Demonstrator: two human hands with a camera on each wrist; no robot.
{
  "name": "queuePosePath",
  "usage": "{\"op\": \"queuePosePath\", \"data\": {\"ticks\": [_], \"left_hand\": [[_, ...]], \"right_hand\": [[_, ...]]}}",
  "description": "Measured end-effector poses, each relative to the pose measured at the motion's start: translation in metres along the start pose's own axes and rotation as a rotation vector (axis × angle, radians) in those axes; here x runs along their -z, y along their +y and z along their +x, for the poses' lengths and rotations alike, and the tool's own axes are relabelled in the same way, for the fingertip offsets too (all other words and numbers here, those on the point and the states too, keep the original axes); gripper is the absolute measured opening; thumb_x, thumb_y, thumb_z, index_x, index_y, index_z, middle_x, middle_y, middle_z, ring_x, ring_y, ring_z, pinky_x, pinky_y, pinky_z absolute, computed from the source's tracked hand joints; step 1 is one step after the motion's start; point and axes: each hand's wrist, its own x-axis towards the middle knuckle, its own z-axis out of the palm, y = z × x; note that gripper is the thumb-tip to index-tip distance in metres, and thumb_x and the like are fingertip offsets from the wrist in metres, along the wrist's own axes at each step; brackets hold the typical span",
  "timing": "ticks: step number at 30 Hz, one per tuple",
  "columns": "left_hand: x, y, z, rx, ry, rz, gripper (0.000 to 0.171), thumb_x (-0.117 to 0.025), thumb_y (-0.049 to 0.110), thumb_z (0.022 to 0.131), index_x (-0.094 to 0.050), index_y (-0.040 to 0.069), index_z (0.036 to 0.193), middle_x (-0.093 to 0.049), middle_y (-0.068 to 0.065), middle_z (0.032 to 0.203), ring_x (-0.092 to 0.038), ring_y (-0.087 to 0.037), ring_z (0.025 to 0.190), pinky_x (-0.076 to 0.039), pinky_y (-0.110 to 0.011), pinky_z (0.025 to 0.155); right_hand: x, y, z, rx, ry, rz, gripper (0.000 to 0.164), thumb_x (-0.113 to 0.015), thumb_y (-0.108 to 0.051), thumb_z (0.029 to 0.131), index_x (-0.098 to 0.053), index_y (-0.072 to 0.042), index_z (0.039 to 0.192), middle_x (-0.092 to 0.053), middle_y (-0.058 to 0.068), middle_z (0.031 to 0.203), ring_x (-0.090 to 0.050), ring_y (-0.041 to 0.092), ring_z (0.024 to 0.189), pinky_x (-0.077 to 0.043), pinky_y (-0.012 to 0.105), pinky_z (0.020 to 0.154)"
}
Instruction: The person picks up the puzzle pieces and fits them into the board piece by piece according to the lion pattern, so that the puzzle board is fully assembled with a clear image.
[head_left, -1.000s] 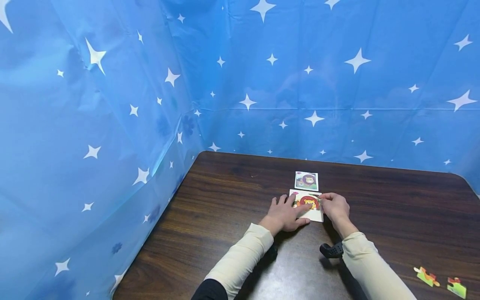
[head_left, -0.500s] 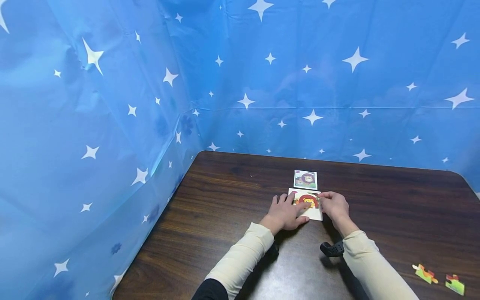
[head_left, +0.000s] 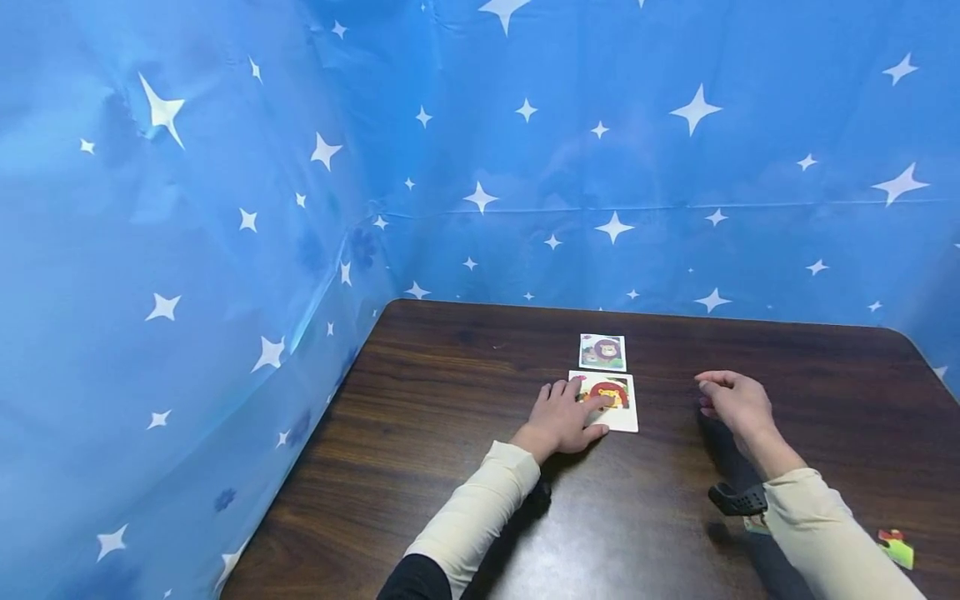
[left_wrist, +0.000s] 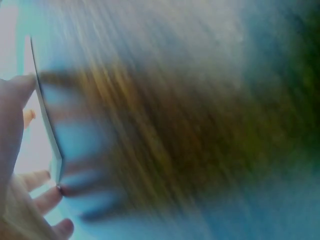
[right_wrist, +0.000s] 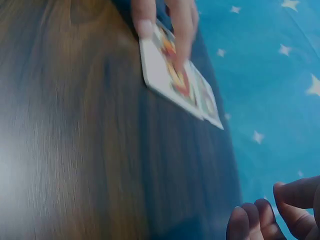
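Observation:
My left hand rests on a white puzzle board with its fingers spread. A lion picture in red and yellow fills the board's upper part; the hand covers its left side. In the left wrist view, fingertips touch the edge of the board. My right hand hovers above the table to the right of the board, fingers loosely bent. Nothing shows between its fingers in the right wrist view, where the hand is at the lower right corner.
Just behind the board lies a small card with a paler lion picture. A green and red puzzle piece lies at the right, partly covered by the right sleeve. Another piece peeks out under the right wrist strap. A blue starry curtain hangs behind the table.
My right hand has left the board's right edge and moved to the right. The left hand stays on the board. The head view has shifted slightly.

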Motion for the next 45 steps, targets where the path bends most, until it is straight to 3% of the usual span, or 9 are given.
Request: {"op": "queuePosePath", "data": {"ticks": [8,12,15,19,22,30,34,38,45], "left_hand": [[-0.001,-0.004,0.005,-0.009,0.030,-0.067,0.054,-0.040,0.062,0.103,-0.036,0.046,0.155,-0.030,-0.001,0.165,-0.035,-0.026,0.148,-0.033,-0.048,0.119],[-0.005,-0.011,0.009,0.018,0.110,-0.058,0.052,-0.041,0.057,0.104,-0.044,0.037,0.152,-0.043,-0.002,0.154,-0.043,-0.025,0.139,-0.039,-0.045,0.113],[-0.008,-0.015,0.014,0.090,0.184,-0.079,0.045,-0.044,0.052,0.105,-0.055,0.030,0.143,-0.054,-0.003,0.140,-0.049,-0.024,0.128,-0.044,-0.042,0.105],[-0.006,-0.022,0.017,0.198,0.249,-0.149,0.033,-0.049,0.048,0.103,-0.064,0.024,0.121,-0.062,-0.003,0.126,-0.053,-0.024,0.118,-0.047,-0.041,0.098],[-0.006,-0.025,0.017,0.222,0.274,-0.185,0.027,-0.052,0.045,0.103,-0.063,0.022,0.112,-0.064,-0.002,0.119,-0.056,-0.024,0.114,-0.048,-0.041,0.095],[-0.005,-0.023,0.020,0.203,0.335,-0.170,0.019,-0.061,0.038,0.100,-0.067,0.022,0.106,-0.066,0.001,0.108,-0.059,-0.021,0.103,-0.050,-0.038,0.090],[-0.005,-0.022,0.025,0.142,0.352,-0.129,0.021,-0.065,0.035,0.098,-0.073,0.021,0.112,-0.069,0.001,0.112,-0.062,-0.019,0.106,-0.052,-0.036,0.091],[-0.004,-0.018,0.029,0.083,0.328,-0.129,0.025,-0.065,0.032,0.098,-0.074,0.020,0.118,-0.070,0.001,0.115,-0.065,-0.018,0.108,-0.054,-0.036,0.093],[-0.006,-0.016,0.033,0.078,0.305,-0.170,0.021,-0.065,0.025,0.099,-0.077,0.021,0.116,-0.069,0.001,0.116,-0.067,-0.017,0.109,-0.056,-0.034,0.092]], "right_hand": [[0.063,0.030,-0.019,0.024,0.018,-0.059,0.045,-0.041,-0.025,0.110,-0.053,0.006,0.140,-0.056,0.032,0.135,-0.058,-0.007,0.080,-0.061,0.028,0.076],[0.080,0.045,-0.031,0.015,0.010,-0.084,0.046,-0.043,-0.026,0.109,-0.052,0.008,0.139,-0.057,0.033,0.133,-0.058,-0.008,0.079,-0.061,0.027,0.075],[0.087,0.055,-0.039,-0.014,-0.004,-0.089,0.046,-0.045,-0.027,0.109,-0.053,0.008,0.137,-0.060,0.031,0.128,-0.061,-0.005,0.078,-0.061,0.026,0.072],[0.089,0.061,-0.045,-0.034,-0.050,-0.092,0.045,-0.046,-0.025,0.109,-0.053,0.010,0.135,-0.064,0.026,0.121,-0.064,0.001,0.078,-0.061,0.027,0.071],[0.088,0.064,-0.049,-0.055,-0.092,-0.094,0.043,-0.045,-0.022,0.109,-0.053,0.012,0.133,-0.067,0.022,0.114,-0.066,0.003,0.077,-0.061,0.028,0.071],[0.082,0.065,-0.059,-0.108,-0.287,-0.157,0.037,-0.051,-0.020,0.107,-0.060,0.013,0.119,-0.067,0.010,0.094,-0.068,0.014,0.079,-0.061,0.034,0.072],[0.076,0.065,-0.064,-0.105,-0.310,-0.273,0.030,-0.058,-0.023,0.102,-0.068,0.006,0.105,-0.066,0.006,0.086,-0.065,0.015,0.075,-0.061,0.033,0.067],[0.071,0.064,-0.068,-0.111,-0.314,-0.349,0.026,-0.064,-0.026,0.097,-0.070,0.000,0.095,-0.065,0.004,0.084,-0.064,0.015,0.073,-0.060,0.033,0.064],[0.070,0.063,-0.076,-0.117,-0.329,-0.393,0.021,-0.070,-0.024,0.095,-0.068,-0.004,0.088,-0.064,0.001,0.080,-0.061,0.014,0.069,-0.057,0.032,0.061]]}}
